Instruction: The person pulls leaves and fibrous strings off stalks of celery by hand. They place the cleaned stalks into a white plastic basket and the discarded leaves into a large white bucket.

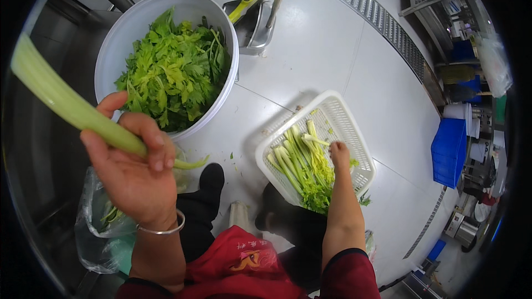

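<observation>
Held up near the camera, a pale green celery stalk [79, 108] lies across my left hand [139, 166], with the fingers curled round its narrower end. My right hand [340, 153] is over a white perforated plastic basket [266, 143] on the floor, closed on the end of a short, pale celery piece [316, 139]. Trimmed celery stalks [291, 158] with yellow and green leaves lie side by side in the basket. At the upper left stands a white round bucket [110, 56] holding many celery leaves [170, 74].
A clear plastic bag [89, 228] with greens lies at the lower left. A metal dustpan [259, 35] stands beside the bucket. A metal drain grate [365, 8] crosses the tiled floor. A blue crate [449, 151] and shelving are at the right. My shoes are between bag and basket.
</observation>
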Demonstrator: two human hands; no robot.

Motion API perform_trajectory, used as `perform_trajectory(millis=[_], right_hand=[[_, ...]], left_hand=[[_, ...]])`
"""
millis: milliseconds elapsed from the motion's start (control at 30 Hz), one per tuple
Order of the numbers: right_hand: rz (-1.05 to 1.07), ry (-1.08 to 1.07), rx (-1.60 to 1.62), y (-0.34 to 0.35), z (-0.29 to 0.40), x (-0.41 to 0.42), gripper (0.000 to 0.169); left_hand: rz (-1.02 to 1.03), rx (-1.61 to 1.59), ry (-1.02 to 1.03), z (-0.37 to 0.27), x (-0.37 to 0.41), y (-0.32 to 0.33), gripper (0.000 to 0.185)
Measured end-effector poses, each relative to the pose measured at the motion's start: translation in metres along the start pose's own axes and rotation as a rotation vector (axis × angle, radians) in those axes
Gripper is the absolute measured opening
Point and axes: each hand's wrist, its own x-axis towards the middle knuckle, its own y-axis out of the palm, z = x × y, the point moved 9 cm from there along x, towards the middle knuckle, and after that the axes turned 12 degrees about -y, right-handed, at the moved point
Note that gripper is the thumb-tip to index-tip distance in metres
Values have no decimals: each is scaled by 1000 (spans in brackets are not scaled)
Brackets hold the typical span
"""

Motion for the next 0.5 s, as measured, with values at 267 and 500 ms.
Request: perform_trajectory(millis=[267,500], right_hand=[[127,-234,-431,61,-54,-10,52],[391,1,-612,88,-12,13,45]], left_hand=[[43,178,36,8,0,3,51],[75,271,23,22,3,10,49]])
